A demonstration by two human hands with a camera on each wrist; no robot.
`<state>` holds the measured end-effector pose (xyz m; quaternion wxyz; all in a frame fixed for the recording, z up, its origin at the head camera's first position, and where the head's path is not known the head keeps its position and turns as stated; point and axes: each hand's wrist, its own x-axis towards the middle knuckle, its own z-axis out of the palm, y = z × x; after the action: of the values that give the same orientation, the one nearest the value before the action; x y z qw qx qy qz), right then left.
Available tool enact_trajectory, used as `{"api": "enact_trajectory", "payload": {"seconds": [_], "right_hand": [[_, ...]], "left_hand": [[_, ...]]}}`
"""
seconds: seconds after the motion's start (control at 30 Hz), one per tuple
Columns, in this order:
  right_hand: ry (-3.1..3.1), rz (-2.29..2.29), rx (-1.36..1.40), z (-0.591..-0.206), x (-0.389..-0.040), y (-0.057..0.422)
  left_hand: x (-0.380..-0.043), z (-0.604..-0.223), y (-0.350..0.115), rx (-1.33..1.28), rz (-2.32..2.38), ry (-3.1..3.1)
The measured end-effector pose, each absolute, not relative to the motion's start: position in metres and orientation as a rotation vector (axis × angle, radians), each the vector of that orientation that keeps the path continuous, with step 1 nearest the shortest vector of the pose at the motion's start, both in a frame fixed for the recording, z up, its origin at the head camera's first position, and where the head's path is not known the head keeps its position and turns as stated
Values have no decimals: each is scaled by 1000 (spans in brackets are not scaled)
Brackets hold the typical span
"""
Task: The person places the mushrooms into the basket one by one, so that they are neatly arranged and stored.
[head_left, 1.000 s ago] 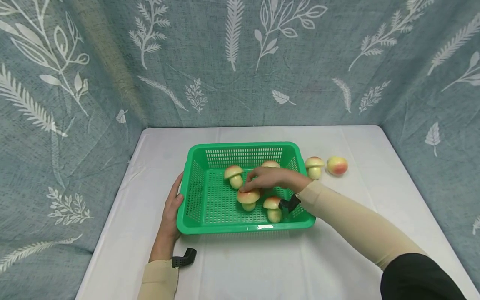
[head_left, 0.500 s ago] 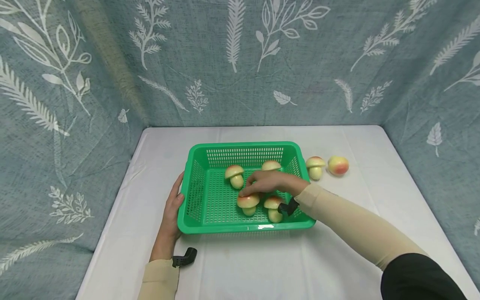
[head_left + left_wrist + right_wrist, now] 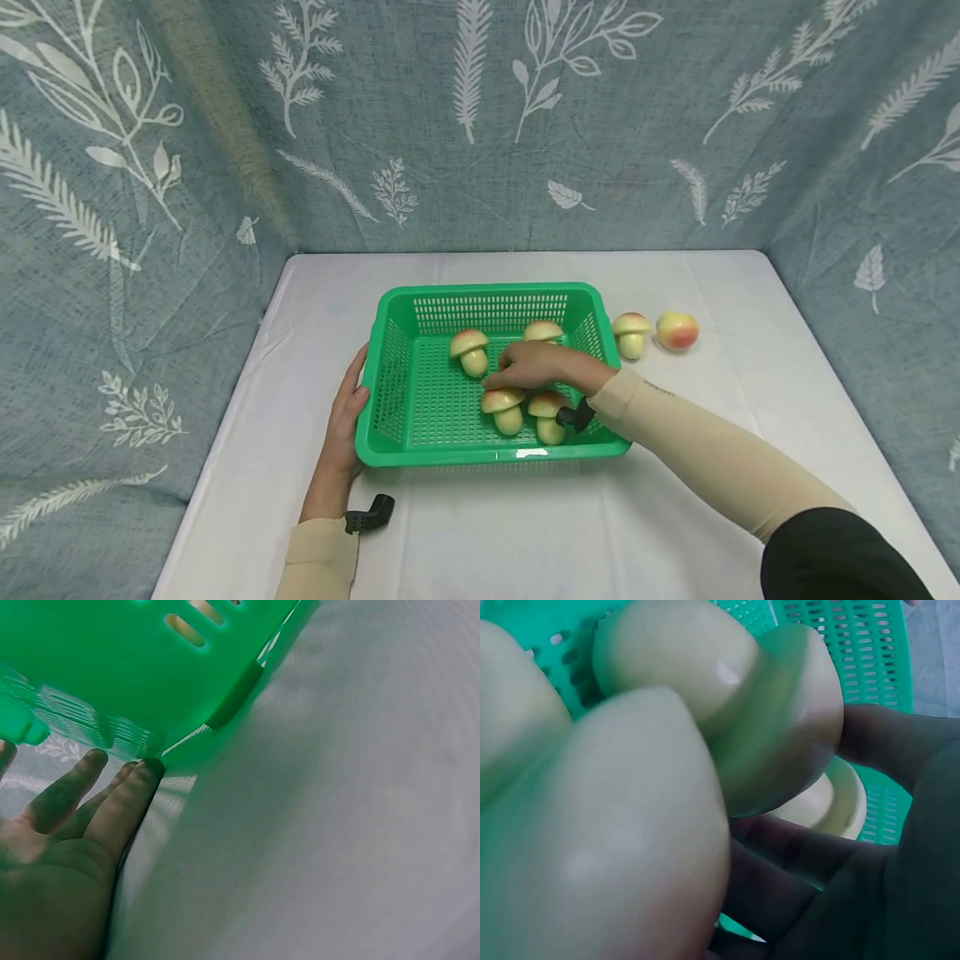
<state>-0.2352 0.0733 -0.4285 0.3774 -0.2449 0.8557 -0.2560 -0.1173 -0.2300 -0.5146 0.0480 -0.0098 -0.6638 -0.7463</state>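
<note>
A green plastic basket (image 3: 427, 458) with slotted walls holds several mushrooms with pale stems and red-tinged cream caps. My right hand (image 3: 536, 365) reaches in from the right. Its thumb and fingers grip the cap of the front middle mushroom (image 3: 795, 727), which stands upright in the head view (image 3: 506, 412). Beside it, partly behind the wrist camera, is another mushroom (image 3: 547, 417). A third mushroom (image 3: 470, 352) leans farther back, and one more mushroom (image 3: 542, 331) shows behind the hand. My left hand (image 3: 347, 425) rests with fairly straight fingers along the basket's left side.
Right of the basket, on the white-covered table (image 3: 480, 533), stand a mushroom (image 3: 632, 335) and a round yellow-and-red peach-like fruit (image 3: 677, 331). A blue-green patterned curtain (image 3: 510, 200) hangs behind the table and along both sides.
The front middle mushroom has shifted slightly to the right, closer to its neighbour, with my right hand at its cap. My left hand and the basket have stayed in place.
</note>
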Motion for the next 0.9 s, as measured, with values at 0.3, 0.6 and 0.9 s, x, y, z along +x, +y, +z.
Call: {"api": "enact_trajectory", "payload": {"seconds": [0.3, 0.6, 0.9], "right_hand": [[2239, -543, -598, -430, -233, 71], [2258, -461, -643, -431, -232, 67], [2278, -411, -657, -432, -231, 65]], "left_hand": [[-117, -513, -229, -32, -2269, -2026], [-116, -515, -229, -6, -2245, -2057], [-117, -516, -230, 1, -2234, -2074]]}}
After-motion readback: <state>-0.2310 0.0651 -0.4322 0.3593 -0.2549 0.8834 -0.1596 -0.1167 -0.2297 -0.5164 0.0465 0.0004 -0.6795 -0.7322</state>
